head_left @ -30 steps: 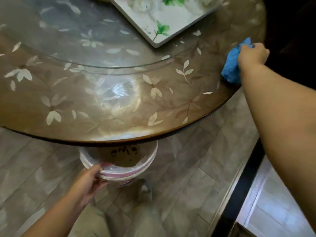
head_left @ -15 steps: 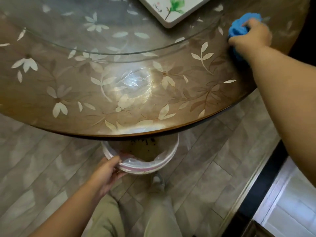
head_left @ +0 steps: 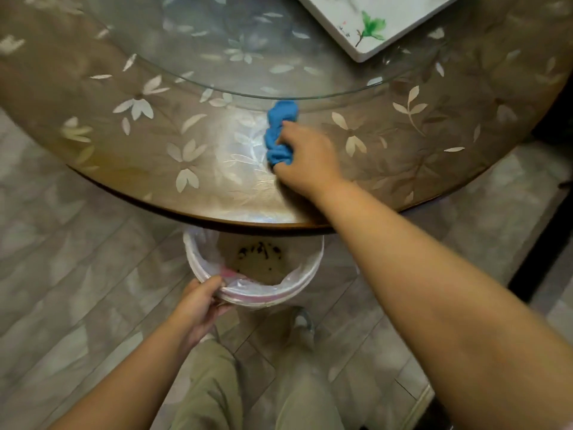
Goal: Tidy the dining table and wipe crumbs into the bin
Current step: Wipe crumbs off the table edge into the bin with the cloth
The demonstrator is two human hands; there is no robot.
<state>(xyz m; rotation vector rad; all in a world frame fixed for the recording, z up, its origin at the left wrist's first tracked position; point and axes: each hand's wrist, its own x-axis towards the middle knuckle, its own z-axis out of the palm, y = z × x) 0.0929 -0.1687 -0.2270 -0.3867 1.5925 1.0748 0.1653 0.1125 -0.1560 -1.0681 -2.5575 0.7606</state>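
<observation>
1. Blue cloth, bunched, sits on the leaf-patterned table just below the edge of the glass turntable; your right hand curls its fingers around it.
2. Your left hand grips the near rim of the lined bin, held just under the table edge.
3. Dark specks, probably crumbs, lie inside the bin.
4. A white tray rests on the turntable.

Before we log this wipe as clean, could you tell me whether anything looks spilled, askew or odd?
Nothing stands out. The crumpled blue cloth lies on the round floral table under the right hand; the left hand grips the bag-lined white bin, dark crumbs inside.
</observation>
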